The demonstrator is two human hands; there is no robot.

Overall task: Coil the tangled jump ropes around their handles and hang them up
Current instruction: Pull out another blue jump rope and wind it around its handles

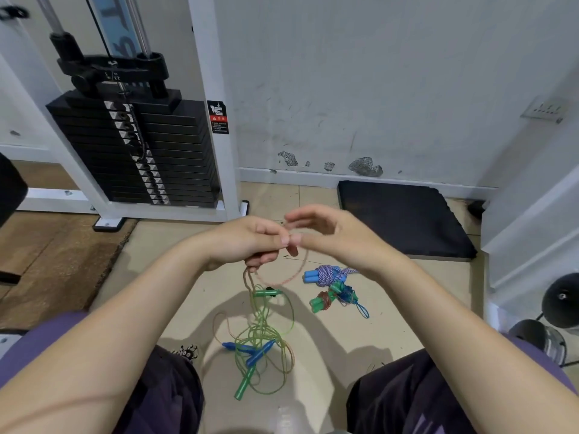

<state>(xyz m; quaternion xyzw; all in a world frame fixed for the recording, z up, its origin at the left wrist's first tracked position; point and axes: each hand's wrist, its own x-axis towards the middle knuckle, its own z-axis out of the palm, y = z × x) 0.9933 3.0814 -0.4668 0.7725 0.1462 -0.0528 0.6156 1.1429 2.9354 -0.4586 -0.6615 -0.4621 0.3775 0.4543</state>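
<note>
Left hand (pixel 250 242) grips thin pinkish-brown cord (pixel 282 280); right hand (pixel 326 234) pinches it. Wind tight, keeping clear of the green tangled rope (pixel 266 333).

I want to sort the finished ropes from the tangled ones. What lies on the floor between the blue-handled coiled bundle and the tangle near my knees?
In the head view, a second coiled bundle with green handles lies between the blue-handled bundle and the tangle.

Coiled ropes (pixel 332 277) right of tangle (pixel 260 343)
</note>
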